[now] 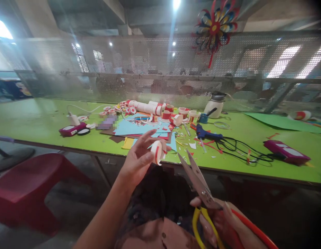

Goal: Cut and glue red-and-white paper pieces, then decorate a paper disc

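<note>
The paper cup piece [158,151], white with a red stripe and curled into a short ring, sat pinched between the thumb and fingers of the left hand [138,159], held up just in front of the near edge of the green table [41,119]. To its right, the scissors [199,185] pointed their open steel blades toward it without touching; the right hand [222,224] gripped the yellow and red handles, fingers threaded through the loops. The cut looked not yet made on this piece, though many like it seemed finished: on the far side of the table lay a row of red-and-white cups [173,112] and rings, with sheets of blue paper [139,128] beneath and red scraps scattered about. Farther right rested a blue glue gun [205,134] with its black cord, then a glossy magenta box [286,151].
</note>
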The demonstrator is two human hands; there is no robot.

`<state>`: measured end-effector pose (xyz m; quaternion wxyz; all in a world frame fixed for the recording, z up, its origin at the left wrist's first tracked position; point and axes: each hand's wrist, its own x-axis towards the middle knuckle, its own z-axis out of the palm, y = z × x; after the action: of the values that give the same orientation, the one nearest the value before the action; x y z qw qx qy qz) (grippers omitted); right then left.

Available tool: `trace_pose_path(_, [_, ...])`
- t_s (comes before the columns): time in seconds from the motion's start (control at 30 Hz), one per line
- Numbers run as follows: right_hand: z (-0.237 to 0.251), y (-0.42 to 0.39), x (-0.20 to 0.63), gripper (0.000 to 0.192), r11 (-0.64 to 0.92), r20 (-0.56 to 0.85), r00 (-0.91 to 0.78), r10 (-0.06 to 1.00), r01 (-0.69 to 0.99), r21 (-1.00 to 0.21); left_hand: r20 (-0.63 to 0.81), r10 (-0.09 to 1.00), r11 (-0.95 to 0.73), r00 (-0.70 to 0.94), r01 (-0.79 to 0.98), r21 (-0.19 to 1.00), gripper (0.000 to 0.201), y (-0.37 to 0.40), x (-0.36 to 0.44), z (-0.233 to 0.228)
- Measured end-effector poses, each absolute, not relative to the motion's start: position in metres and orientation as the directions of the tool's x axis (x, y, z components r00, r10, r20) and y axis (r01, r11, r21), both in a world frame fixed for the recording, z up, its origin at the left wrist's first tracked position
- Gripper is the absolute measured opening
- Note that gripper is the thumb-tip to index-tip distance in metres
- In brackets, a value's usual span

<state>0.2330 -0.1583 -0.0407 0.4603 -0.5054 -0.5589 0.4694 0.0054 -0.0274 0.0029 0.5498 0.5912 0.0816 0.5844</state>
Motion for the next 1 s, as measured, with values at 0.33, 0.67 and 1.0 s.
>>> trace_pose_path(0.33, [-0.026,-0.157,0.227,0.047,0.336,0.332,-0.081,0.94,0.398,-0.854,0.793,0.577,-0.817,0.195,0.135,0.561,0.058,-0.026,0.015,-0.004])
trace_pose_path(0.67, [-0.025,-0.152,0.219,0.032,0.442,0.408,-0.184,0.894,0.499,-0.745,0.769,0.589,-0.804,0.248,0.085,0.588,0.049,-0.024,0.015,-0.005])
trace_pose_path(1.0, [-0.026,-0.155,0.219,0.031,0.421,0.463,-0.175,0.869,0.753,-0.505,0.808,0.516,-0.856,0.284,0.218,0.47,0.05,-0.026,0.012,-0.003])
